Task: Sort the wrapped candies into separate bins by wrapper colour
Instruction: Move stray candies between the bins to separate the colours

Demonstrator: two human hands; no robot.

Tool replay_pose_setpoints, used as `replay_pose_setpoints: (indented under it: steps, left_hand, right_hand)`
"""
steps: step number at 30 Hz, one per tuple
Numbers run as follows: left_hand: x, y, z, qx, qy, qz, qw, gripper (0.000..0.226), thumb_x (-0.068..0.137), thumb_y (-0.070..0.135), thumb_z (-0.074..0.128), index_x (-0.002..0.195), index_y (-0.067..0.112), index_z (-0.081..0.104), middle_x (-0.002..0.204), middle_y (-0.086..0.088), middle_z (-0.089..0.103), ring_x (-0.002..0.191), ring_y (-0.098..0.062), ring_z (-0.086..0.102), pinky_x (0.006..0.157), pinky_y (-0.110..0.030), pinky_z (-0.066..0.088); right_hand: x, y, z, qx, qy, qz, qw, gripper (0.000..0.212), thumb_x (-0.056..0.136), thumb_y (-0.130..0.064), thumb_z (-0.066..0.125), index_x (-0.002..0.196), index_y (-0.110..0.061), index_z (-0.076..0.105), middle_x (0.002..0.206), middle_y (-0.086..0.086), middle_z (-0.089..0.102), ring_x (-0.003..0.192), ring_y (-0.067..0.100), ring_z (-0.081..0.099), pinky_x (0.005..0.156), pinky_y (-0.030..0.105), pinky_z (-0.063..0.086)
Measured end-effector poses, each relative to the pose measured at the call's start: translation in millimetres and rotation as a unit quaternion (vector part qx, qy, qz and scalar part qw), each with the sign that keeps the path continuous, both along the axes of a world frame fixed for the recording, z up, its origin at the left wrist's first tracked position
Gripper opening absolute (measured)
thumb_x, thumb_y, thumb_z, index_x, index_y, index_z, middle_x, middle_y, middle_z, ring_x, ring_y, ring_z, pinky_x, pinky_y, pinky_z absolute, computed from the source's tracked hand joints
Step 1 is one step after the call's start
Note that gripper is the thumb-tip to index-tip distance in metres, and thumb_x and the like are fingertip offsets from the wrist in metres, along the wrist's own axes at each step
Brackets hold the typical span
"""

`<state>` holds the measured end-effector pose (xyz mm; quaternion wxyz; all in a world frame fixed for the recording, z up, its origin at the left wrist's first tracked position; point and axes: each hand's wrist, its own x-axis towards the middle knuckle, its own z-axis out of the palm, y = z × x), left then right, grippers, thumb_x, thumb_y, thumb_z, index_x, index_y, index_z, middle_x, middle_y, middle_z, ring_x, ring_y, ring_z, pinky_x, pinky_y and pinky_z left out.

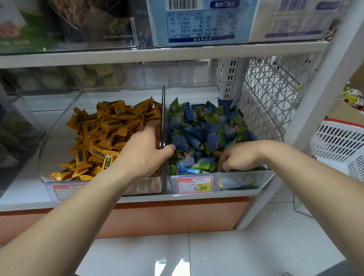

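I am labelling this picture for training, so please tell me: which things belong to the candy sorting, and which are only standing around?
Belong to the job: orange candies, left bin, blue-green candies, right bin, left hand, right hand.

Only standing around: price tag, white basket, barcode box on the upper shelf, wire mesh panel.
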<state>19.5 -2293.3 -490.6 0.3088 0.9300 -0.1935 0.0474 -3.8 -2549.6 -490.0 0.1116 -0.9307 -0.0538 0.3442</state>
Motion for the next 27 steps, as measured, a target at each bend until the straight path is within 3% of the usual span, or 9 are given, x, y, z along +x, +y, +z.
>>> replay_pose_setpoints:
  steps: [3,5,8,11,14,18,22,25,27]
  left_hand:
    - [-1.7,0.4,0.4,-0.003,-0.001,0.0,1.0,0.058,0.088,0.042,0.069,0.137,0.026,0.042,0.12,0.006,0.061,0.108,-0.017,0.06,0.083,-0.024,0.044]
    - [-2.7,1.8,0.2,-0.007,0.001,-0.006,1.0,0.059,0.088,0.042,0.069,0.138,0.027,0.041,0.115,0.01,0.057,0.109,-0.016,0.059,0.084,-0.024,0.044]
    - [-1.6,4.1,-0.2,-0.011,0.008,-0.014,1.0,0.059,0.088,0.044,0.068,0.138,0.028,0.041,0.12,0.008,0.06,0.111,-0.017,0.06,0.087,-0.026,0.046]
    - [-0.8,4.4,0.1,-0.01,0.007,-0.014,1.0,0.059,0.088,0.044,0.069,0.137,0.027,0.041,0.116,0.009,0.061,0.107,-0.013,0.059,0.086,-0.025,0.045]
    - [-0.5,2.8,1.2,-0.008,0.007,-0.007,1.0,0.061,0.087,0.045,0.069,0.138,0.026,0.04,0.114,0.01,0.059,0.103,-0.011,0.057,0.083,-0.022,0.043]
    - [0.3,0.3,1.6,-0.001,0.009,-0.002,1.0,0.06,0.088,0.044,0.069,0.137,0.024,0.04,0.12,0.002,0.064,0.109,-0.018,0.062,0.084,-0.026,0.047]
    - [-1.6,-1.8,2.5,0.005,0.008,0.004,1.0,0.059,0.088,0.043,0.068,0.136,0.024,0.04,0.119,0.0,0.064,0.108,-0.021,0.062,0.085,-0.031,0.052]
    - [-1.7,-2.3,1.1,0.007,-0.001,0.008,1.0,0.056,0.088,0.041,0.068,0.134,0.024,0.041,0.11,0.005,0.06,0.103,-0.02,0.062,0.077,-0.026,0.046]
    - [-1.8,-2.1,-0.3,0.006,-0.001,0.01,1.0,0.056,0.088,0.041,0.068,0.134,0.025,0.041,0.11,0.006,0.06,0.102,-0.019,0.061,0.077,-0.025,0.044]
  right_hand:
    - [4.0,6.4,-4.9,0.026,0.031,-0.048,0.998,0.028,0.091,-0.035,0.05,0.068,-0.023,0.062,0.061,-0.014,0.061,0.061,0.008,0.053,0.062,0.029,0.04]
    - [6.1,5.2,-6.7,0.074,0.035,-0.089,0.993,0.03,0.09,-0.034,0.051,0.062,-0.022,0.052,0.05,-0.012,0.048,0.051,0.01,0.038,0.057,0.029,0.031]
    - [4.3,-1.6,0.6,0.154,0.054,-0.105,0.981,0.021,0.077,-0.041,0.062,0.073,-0.021,0.059,0.073,-0.002,0.053,0.067,0.014,0.043,0.061,0.028,0.035]
    - [-0.9,-10.8,8.1,0.181,0.03,-0.053,0.982,0.027,0.077,-0.046,0.072,0.083,-0.02,0.067,0.077,-0.012,0.065,0.073,0.007,0.057,0.061,0.019,0.045]
    - [-2.6,-18.4,12.9,0.196,-0.117,-0.083,0.97,0.023,0.087,-0.043,0.072,0.089,-0.02,0.066,0.084,-0.004,0.07,0.074,0.012,0.062,0.066,0.028,0.051]
    - [-1.7,-26.3,15.1,0.17,-0.304,-0.115,0.93,0.021,0.085,-0.039,0.073,0.087,-0.022,0.061,0.08,-0.002,0.066,0.071,0.015,0.06,0.064,0.032,0.045]
    - [-0.6,-19.7,4.9,0.097,-0.279,-0.066,0.953,0.015,0.085,-0.02,0.067,0.099,-0.026,0.065,0.095,-0.004,0.066,0.087,0.017,0.062,0.071,0.029,0.05]
    - [3.9,-9.9,-2.2,0.074,-0.271,-0.05,0.958,0.012,0.088,-0.031,0.069,0.1,-0.029,0.068,0.084,-0.016,0.059,0.082,0.01,0.06,0.06,0.019,0.039]
    - [6.7,-5.0,-5.0,0.046,-0.279,-0.032,0.959,0.027,0.086,-0.043,0.072,0.106,-0.026,0.072,0.085,-0.015,0.063,0.074,0.007,0.055,0.056,0.016,0.035]
